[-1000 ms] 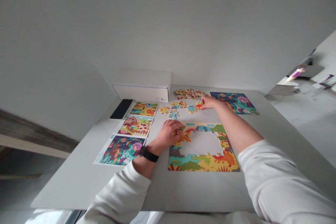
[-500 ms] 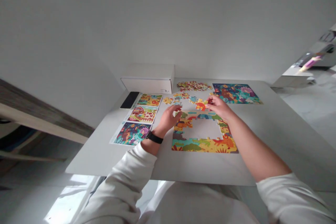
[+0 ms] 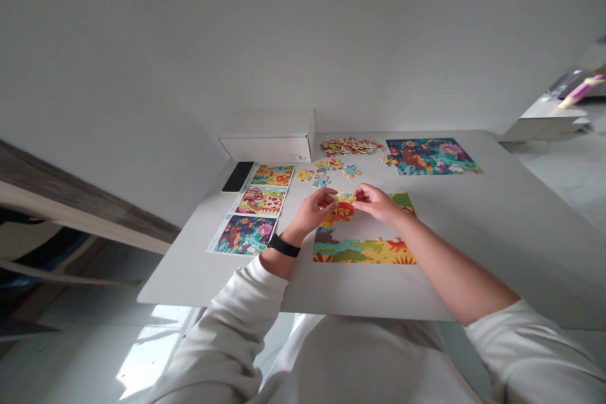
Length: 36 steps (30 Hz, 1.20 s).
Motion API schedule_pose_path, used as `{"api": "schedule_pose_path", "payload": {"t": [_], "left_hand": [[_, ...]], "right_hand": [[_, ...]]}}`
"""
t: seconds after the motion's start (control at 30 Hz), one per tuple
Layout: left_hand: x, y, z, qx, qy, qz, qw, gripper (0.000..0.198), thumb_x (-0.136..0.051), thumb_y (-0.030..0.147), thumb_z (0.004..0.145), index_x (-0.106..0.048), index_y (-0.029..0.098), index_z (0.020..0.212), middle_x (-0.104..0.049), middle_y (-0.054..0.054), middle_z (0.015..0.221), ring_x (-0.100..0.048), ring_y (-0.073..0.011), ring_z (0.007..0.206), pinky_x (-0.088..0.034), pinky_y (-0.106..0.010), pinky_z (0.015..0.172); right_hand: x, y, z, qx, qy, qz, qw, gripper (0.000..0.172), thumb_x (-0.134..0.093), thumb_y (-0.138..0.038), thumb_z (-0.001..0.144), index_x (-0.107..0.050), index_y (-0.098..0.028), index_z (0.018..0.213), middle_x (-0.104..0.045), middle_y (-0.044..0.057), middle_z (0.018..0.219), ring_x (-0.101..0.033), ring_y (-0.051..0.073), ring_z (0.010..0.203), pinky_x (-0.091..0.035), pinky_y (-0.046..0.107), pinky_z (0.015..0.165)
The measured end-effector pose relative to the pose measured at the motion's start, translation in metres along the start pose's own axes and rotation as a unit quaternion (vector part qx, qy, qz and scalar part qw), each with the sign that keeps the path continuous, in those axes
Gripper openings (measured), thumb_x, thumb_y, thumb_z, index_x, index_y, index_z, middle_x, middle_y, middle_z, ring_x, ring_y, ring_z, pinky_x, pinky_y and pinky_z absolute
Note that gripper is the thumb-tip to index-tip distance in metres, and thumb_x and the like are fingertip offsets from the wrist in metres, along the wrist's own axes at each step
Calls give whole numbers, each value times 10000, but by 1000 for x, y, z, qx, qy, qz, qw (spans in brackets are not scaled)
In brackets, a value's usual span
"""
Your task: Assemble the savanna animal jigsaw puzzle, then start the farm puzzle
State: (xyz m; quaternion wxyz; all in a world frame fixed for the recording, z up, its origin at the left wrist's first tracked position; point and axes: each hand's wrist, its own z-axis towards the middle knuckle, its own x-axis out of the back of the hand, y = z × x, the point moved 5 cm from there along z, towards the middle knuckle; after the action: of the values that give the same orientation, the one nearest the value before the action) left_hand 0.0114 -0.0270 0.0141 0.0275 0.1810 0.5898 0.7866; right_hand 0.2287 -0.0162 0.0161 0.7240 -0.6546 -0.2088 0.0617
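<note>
Pinching a red-and-yellow puzzle piece (image 3: pixel 346 209), the right hand (image 3: pixel 374 203) has joined the curled left hand (image 3: pixel 316 211), grip unclear, over the colourful jigsaw border's (image 3: pixel 364 251) far edge; a white box (image 3: pixel 265 149) occupies the pale table's (image 3: pixel 189 281) back-left corner.

Carton (image 3: pixel 267 149): smooth, matt cardboard. Tabletop (image 3: pixel 445 233) beneath the carton: smooth, mostly matt. Picture sheet (image 3: pixel 263 201) in front of the carton: thin, smooth paper. Piled puzzle pieces (image 3: pixel 350 147) right of the carton: cardboard — printed face. Left sleeve (image 3: pixel 227 334), nearer than the carton: matt cloth — creased.
</note>
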Motion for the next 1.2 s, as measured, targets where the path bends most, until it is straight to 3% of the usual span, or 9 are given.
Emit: {"api": "schedule_pose_path", "payload": {"t": [0.27,0.43,0.6,0.73,0.93,1.2], "left_hand": [[-3,-2,3,31,-16,-43,998,442,-822,430,892,-667,163,1208,-668,19,778,-633,-119,695,-506,-236,661],[-9,3,-2,13,-34,-15,999,475,-812,480,919,-662,179,1254,-712,-4,834,-674,-137,738,-538,-251,689],[-28,23,-14,-63,-114,16,991,535,-765,481,985,-606,208,1416,-801,-81,1067,-772,-197,977,-615,-327,893],[-36,27,-21,-119,-139,124,975,493,-723,405,1018,-599,233,1463,-805,-78,1153,-766,-199,1029,-610,-369,987],[-43,34,-25,-187,-133,253,940,397,-694,338,1027,-665,261,1416,-810,-82,1225,-762,-254,1128,-590,-448,1063],[-79,59,-45,-255,-203,301,896,392,-636,336,1074,-664,274,1461,-736,-115,1401,-697,-285,1273,-552,-473,1127]], "right_hand": [[0,7,0,-2,-4,-5,1000,334,-806,-432,791,-608,-251,990,-657,-4,929,-626,187,839,-515,339,804],[9,-3,-3,9,-13,-30,999,334,-810,-398,805,-665,-243,1064,-682,8,941,-648,190,876,-527,328,811],[39,-33,-19,34,-56,-102,993,268,-783,-379,837,-743,-223,1052,-718,20,918,-648,192,857,-525,339,830],[76,-45,-44,24,-35,-122,992,269,-791,-376,844,-750,-218,1057,-720,16,912,-638,182,837,-526,328,816],[105,-14,-86,-35,6,-82,996,288,-845,-411,791,-741,-220,979,-710,11,876,-638,180,823,-536,323,792],[95,18,-97,-62,12,-47,997,313,-860,-443,765,-749,-223,960,-715,-3,846,-658,181,810,-534,320,777]]}}
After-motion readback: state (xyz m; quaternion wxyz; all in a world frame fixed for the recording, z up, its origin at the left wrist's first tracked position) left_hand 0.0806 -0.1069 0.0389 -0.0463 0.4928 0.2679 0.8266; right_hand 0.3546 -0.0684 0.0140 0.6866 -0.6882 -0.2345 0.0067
